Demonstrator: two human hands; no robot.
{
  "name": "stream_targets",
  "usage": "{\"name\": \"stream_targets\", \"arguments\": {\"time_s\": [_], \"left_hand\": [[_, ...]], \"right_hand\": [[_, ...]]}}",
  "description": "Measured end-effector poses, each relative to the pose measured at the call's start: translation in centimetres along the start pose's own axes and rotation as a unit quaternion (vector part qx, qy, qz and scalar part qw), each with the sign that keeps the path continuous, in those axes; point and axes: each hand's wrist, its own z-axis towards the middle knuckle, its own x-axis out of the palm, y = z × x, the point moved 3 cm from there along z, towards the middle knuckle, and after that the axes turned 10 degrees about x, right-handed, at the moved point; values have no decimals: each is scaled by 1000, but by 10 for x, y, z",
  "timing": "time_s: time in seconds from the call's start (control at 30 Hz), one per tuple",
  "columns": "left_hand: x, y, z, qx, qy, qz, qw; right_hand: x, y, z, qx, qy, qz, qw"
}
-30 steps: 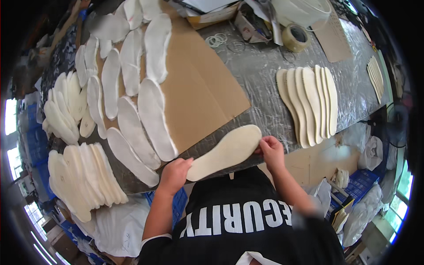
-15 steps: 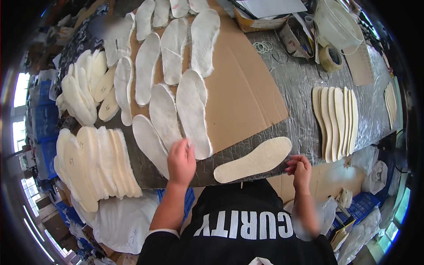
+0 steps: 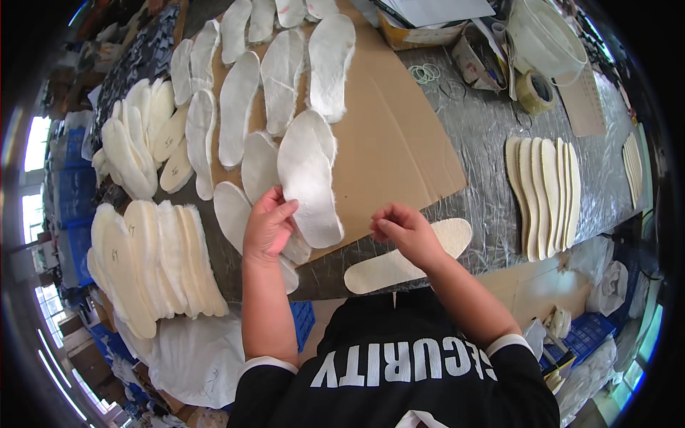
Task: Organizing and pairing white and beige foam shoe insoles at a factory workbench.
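Left grip (image 3: 270, 225) pinches white insole (image 3: 310, 175) by the edge, right grip (image 3: 402, 232) is half-open, empty: best keep pinch light, support the free side.

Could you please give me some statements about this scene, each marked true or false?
1. The left hand touches the edge of a white insole. True.
2. The right hand grips the roll of tape. False: no tape is in that hand; the roll is at the far side of the table, beside a translucent tub.
3. A loose cream insole lies near the table's edge closest to the person. True.
4. The overlapping row of cream insoles lies left of the cardboard sheet. False: it lies to the right of it.
5. Thin pale rings lie on the table. True.
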Motion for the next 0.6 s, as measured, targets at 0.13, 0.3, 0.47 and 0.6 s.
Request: {"name": "stream_targets", "arguments": {"time_s": [0.13,0.3,0.47,0.6], "left_hand": [[-6,2,1,-32,25,-17,999],[-20,25,-7,2,37,-109,993],[-2,33,-17,7,44,-203,978],[0,34,-39,-56,174,-25,983]], "right_hand": [[14,-1,-3,-72,-60,-260,961],[33,10,4,-296,-74,-476,825],[22,46,64,-177,-122,-308,927],[12,53,75,-36,-98,19,994]]}}
